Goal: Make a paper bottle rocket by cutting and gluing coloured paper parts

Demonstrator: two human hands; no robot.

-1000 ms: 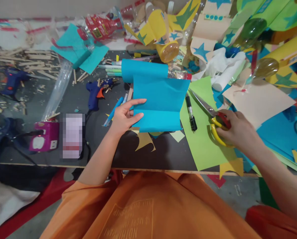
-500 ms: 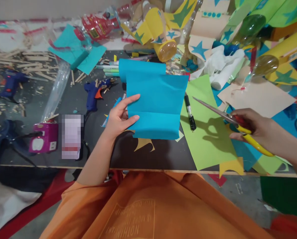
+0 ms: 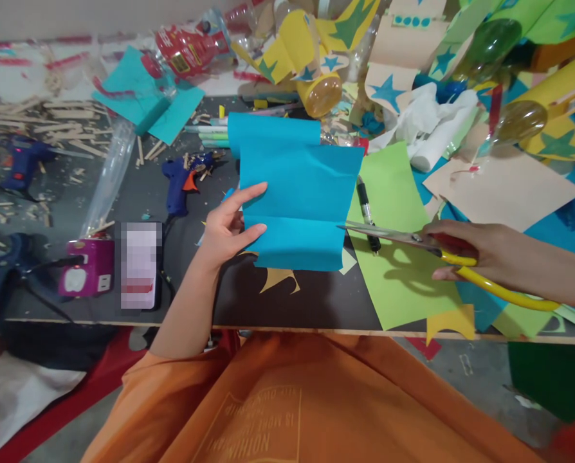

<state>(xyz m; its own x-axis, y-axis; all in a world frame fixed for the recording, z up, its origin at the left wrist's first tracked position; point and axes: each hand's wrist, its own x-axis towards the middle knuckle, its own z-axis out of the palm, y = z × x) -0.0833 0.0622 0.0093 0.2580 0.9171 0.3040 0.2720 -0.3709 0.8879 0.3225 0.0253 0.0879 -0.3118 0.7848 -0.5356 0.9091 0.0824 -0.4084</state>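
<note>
A blue sheet of paper [image 3: 297, 180], creased across its lower part and curled into a roll at the far end, is held at its left edge by my left hand [image 3: 232, 225], thumb and forefinger over it. My right hand [image 3: 465, 247] grips scissors [image 3: 500, 292] with yellow handles. Their blades point left, and the tips meet the right edge of the blue paper near the crease. Beneath the blades lie a black pen [image 3: 365, 199] and a light green sheet [image 3: 403, 283].
Left of the paper lie a blue glue gun [image 3: 176, 186], a phone [image 3: 140, 263] and a purple box [image 3: 85, 267]. Scattered wooden sticks [image 3: 70, 122] cover the far left. Decorated bottles [image 3: 321, 96] and paper scraps crowd the back and right. Yellow offcuts [image 3: 451, 321] lie near the table edge.
My right hand has brought the scissors left, and the blades have levelled out, so their tips now reach the right edge of the blue paper. My left hand has hardly moved.
</note>
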